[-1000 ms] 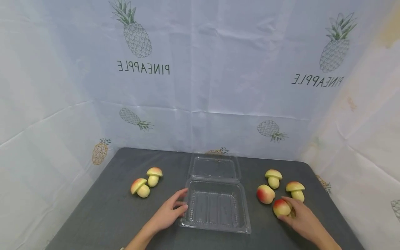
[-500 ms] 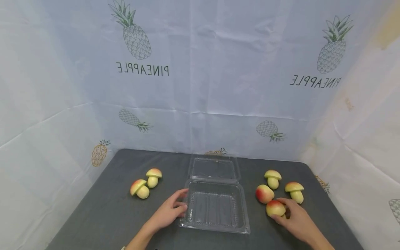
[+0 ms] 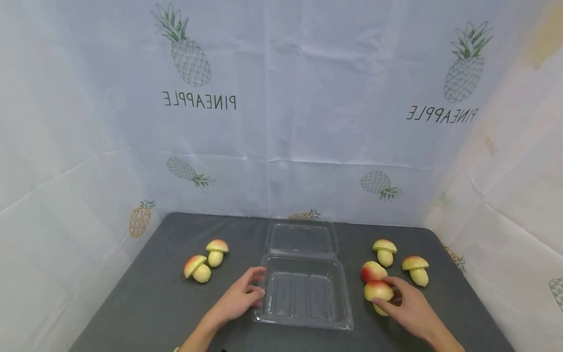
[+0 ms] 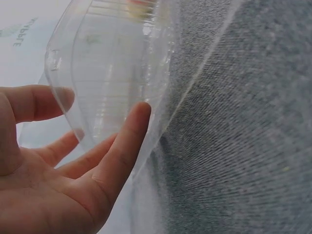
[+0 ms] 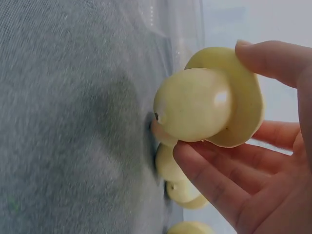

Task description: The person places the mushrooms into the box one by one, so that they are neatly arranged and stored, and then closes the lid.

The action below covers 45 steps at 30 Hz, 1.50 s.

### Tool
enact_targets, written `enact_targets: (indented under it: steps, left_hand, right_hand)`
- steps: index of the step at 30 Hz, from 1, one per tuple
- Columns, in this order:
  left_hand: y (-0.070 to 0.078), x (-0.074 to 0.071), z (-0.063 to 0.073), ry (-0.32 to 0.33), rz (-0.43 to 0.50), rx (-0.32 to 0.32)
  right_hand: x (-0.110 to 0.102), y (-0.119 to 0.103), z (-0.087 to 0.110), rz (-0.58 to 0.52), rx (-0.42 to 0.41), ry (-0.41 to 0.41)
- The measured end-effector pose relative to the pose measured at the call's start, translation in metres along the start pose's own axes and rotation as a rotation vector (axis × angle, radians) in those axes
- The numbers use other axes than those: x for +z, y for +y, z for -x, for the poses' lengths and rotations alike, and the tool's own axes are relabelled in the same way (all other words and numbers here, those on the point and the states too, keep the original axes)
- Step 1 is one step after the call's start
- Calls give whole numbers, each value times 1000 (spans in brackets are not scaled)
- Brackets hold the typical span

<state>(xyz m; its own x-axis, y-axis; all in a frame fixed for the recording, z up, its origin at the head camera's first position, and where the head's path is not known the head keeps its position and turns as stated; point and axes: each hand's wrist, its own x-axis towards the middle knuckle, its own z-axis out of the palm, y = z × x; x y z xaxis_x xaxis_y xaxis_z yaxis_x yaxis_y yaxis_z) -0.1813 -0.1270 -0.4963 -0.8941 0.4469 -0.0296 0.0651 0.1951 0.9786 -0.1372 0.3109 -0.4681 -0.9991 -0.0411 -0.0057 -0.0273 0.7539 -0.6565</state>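
Mushroom farther left, between right-hand fingers

Yel/red mushrm in R fingers

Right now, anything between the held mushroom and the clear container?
Nothing visible: only tabletop lies between the mushroom in the right hand and the open container. The lid is folded back, out of that line; the nearest loose mushroom sits just beyond the held one.
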Motion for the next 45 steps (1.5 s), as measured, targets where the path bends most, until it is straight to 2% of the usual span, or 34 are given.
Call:
enact_targets:
  steps: [9, 16, 26, 39, 45]
  left_hand:
    - [1, 1, -2, -2, -30, 18]
    - [1, -1, -3, 0, -31, 17]
    - [2, -2, -4, 4, -40, 29]
    - [1, 0, -3, -6, -2, 21]
    - [4, 0, -3, -7, -5, 14]
  right_hand:
    - [6, -16, 2, -127, -89, 54]
    - [13, -29, -2, -151, -192, 104]
    - [17, -54, -13, -188, -181, 66]
    - [34, -77, -20, -352, -146, -22]
    - [40, -87, -26, -379, -159, -12]
